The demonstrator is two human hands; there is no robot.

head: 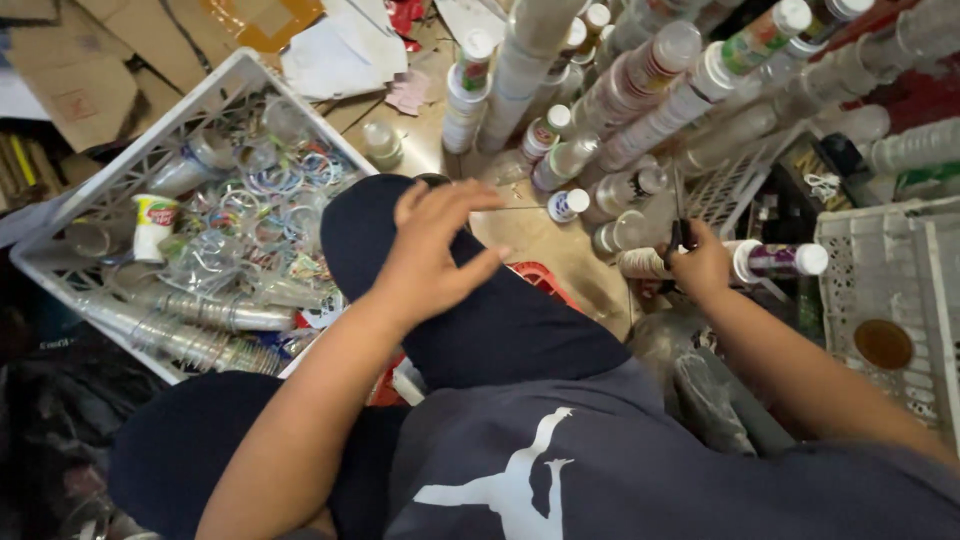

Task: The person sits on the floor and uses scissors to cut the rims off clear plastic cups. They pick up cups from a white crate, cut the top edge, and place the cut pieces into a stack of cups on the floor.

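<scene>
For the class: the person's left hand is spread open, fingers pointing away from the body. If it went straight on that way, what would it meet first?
Probably the white-capped bottle lying just past the left hand; depth is unclear.

The tan floor (540, 235) carries the lot; a white plastic crate (215, 85) sits at the left, filled with clear cups and plastic rings; flattened cardboard (90, 70) and white paper (340, 45) lie beyond it; long stacks of clear plastic cups (640, 85) lie across the top; small white-capped bottles (567, 205) rest between them; another white crate (885, 270) stands at the right.
</scene>
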